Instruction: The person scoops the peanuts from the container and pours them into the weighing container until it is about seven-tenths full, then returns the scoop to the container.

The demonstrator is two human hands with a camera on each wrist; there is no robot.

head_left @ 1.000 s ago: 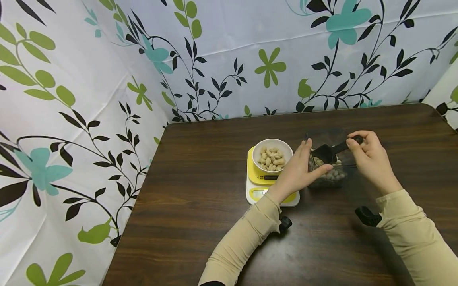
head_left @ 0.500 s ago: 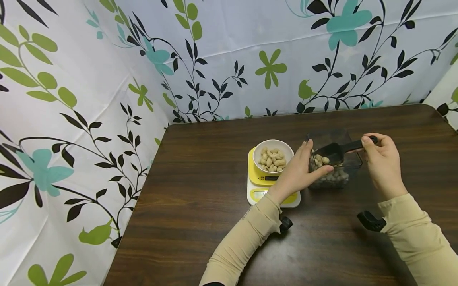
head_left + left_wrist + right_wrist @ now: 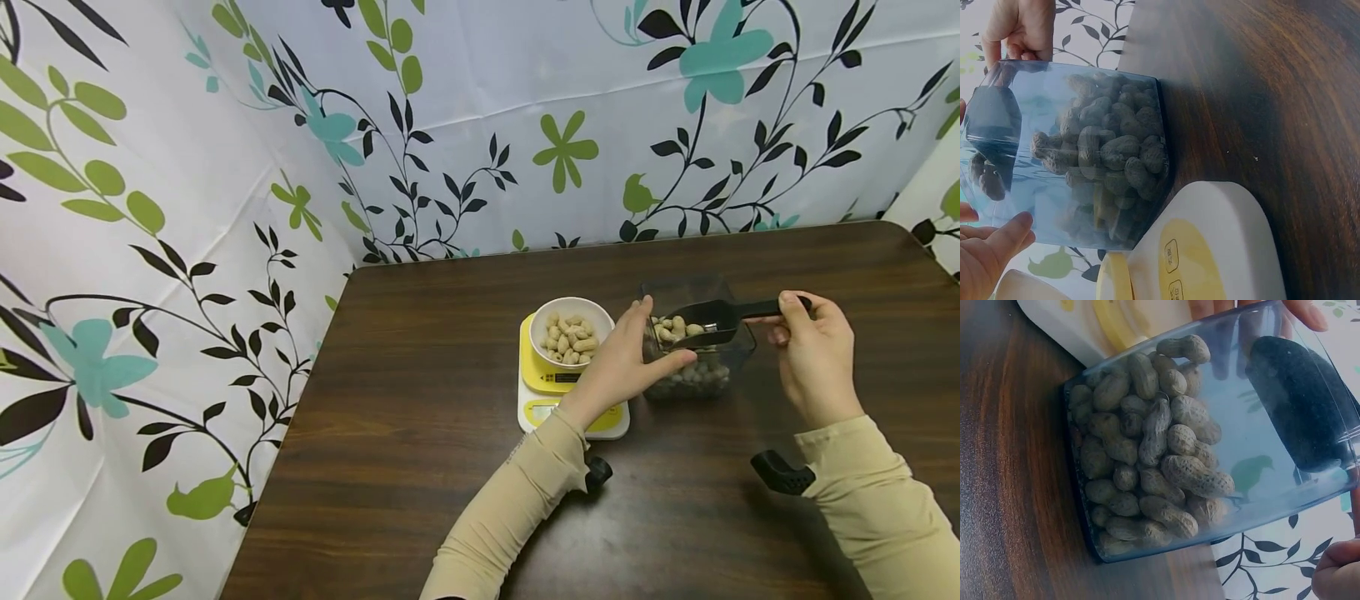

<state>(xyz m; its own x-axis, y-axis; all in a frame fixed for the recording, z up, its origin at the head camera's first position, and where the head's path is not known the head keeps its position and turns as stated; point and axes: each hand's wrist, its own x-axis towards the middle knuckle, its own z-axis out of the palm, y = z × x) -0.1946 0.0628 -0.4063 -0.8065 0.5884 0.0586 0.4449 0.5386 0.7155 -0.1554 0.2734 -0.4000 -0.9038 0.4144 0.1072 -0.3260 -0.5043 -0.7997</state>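
Note:
My right hand (image 3: 817, 358) pinches the handle of a black scoop (image 3: 723, 315), held nearly level in the upper part of a clear plastic container (image 3: 1235, 450). Peanuts (image 3: 1154, 481) in their shells fill the container's lower part. A few more lie at the scoop's mouth, seen through the wall in the left wrist view. My left hand (image 3: 618, 358) rests against the container's left side with its fingers straight, its thumb (image 3: 1013, 234) spread along the near side. Just left of it, a white bowl (image 3: 538, 333) of peanuts sits on a yellow and white kitchen scale (image 3: 527, 412).
The container stands right beside the scale on a dark wooden table (image 3: 420, 400). A white curtain (image 3: 465, 50) printed with leaves and flowers hangs behind the table and along its left. Black wrist devices (image 3: 780, 472) protrude from under both sleeves.
The right hand has moved right and slightly toward the body, drawing the scoop back and levelling it; peanuts now show at its mouth. The left hand has stayed against the container.

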